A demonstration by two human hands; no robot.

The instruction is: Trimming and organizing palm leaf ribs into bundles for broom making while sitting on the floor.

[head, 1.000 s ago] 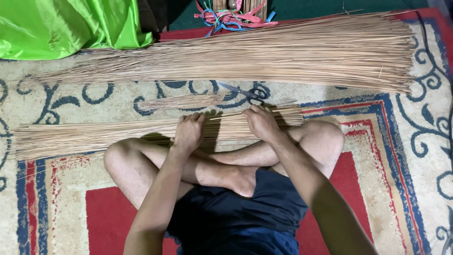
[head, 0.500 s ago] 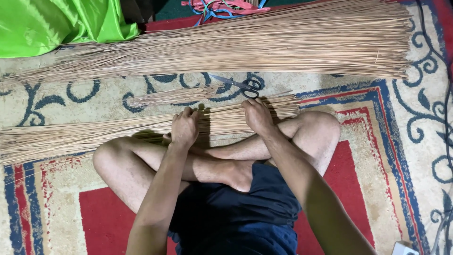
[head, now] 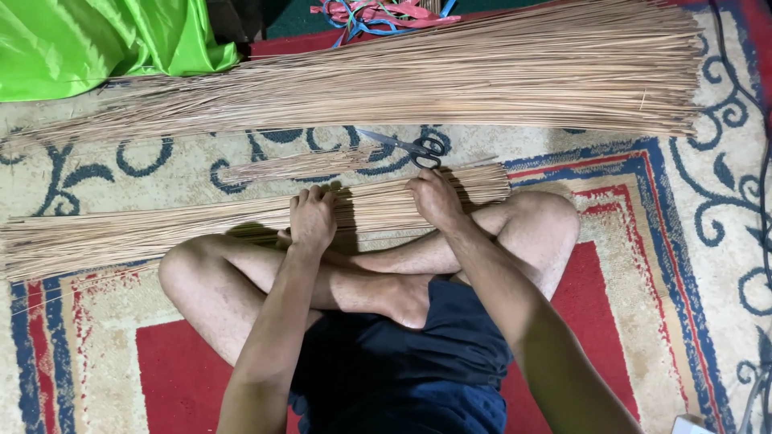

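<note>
A long flat bundle of thin tan sticks lies across the carpet just in front of my crossed legs. My left hand presses down on its middle with the fingers laid over the sticks. My right hand rests on the same bundle nearer its right end, fingers curled over the sticks. Black-handled scissors lie on the carpet just beyond my right hand. A small loose clump of short sticks lies beside the scissors.
A much larger heap of long sticks stretches across the far side. Bright green cloth is bunched at the top left, coloured plastic strings at the top middle. A patterned red, blue and cream carpet covers the floor.
The view shifted a little down and left. Both hands stayed on the near bundle, with small shifts of the fingers over the sticks.
</note>
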